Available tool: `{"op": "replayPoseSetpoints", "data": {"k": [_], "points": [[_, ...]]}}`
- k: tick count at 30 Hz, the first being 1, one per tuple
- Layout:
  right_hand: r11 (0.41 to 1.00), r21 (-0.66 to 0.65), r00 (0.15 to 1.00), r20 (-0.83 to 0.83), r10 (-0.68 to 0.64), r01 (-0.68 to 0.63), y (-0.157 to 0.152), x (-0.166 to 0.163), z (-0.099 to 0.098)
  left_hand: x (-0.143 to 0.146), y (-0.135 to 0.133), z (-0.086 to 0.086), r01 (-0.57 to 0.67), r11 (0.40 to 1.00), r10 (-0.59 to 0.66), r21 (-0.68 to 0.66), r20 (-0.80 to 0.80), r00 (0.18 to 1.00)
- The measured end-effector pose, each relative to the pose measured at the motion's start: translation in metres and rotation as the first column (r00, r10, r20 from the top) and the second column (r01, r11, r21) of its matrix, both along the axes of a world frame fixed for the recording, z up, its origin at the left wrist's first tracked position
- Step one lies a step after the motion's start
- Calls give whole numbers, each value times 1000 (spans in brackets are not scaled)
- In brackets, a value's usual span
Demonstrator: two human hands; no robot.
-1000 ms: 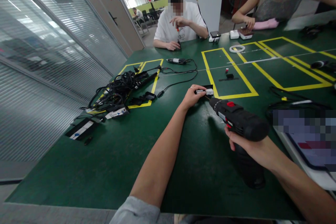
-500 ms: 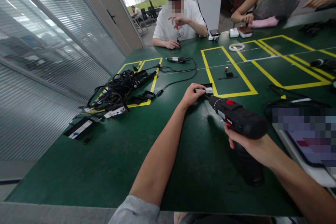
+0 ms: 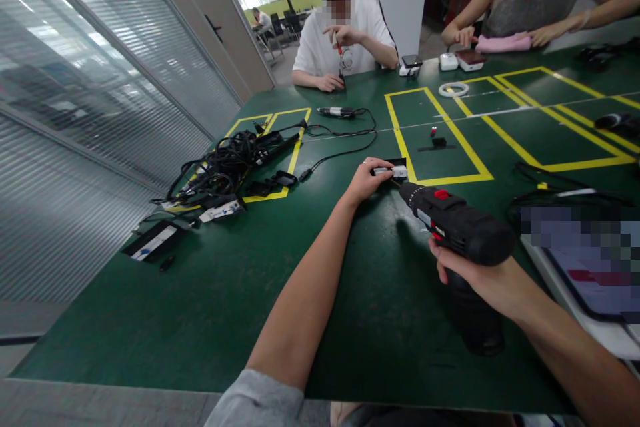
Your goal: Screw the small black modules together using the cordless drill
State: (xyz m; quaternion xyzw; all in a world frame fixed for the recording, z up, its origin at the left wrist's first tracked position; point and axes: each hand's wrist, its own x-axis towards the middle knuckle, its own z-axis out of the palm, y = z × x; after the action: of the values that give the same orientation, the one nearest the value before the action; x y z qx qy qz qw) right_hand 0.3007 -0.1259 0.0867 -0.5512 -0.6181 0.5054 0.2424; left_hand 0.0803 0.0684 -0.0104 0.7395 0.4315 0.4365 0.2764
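Observation:
My right hand (image 3: pixel 465 267) is wrapped round the grip of a black and red cordless drill (image 3: pixel 457 220). The drill points away and to the left, and its bit meets or nearly meets the near side of a small black piece with a white label (image 3: pixel 399 172); contact is too small to tell. My left hand (image 3: pixel 369 180) pinches that labelled piece against the green table, with the fingertips close to the drill's chuck. Part of the piece is hidden under my fingers.
Tangled black cables (image 3: pixel 235 160) lie at the left, by a black box with a white label (image 3: pixel 154 241). A pen-shaped electric screwdriver (image 3: pixel 336 112) rests ahead. Yellow tape frames (image 3: pixel 453 181) mark the table. At the right is a tablet (image 3: pixel 580 260). Two people sit across.
My hands and the drill hold nearly the same pose; the view has shifted slightly. Across the table at the right, a person's hand has come down onto the pink item.

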Motion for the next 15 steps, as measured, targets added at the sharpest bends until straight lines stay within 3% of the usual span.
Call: {"op": "replayPoseSetpoints", "data": {"k": [15], "points": [[999,34,1000,-1,20,-20,-1,1,0,0,1,-1,0,1000,0,8,-1,1000]]}}
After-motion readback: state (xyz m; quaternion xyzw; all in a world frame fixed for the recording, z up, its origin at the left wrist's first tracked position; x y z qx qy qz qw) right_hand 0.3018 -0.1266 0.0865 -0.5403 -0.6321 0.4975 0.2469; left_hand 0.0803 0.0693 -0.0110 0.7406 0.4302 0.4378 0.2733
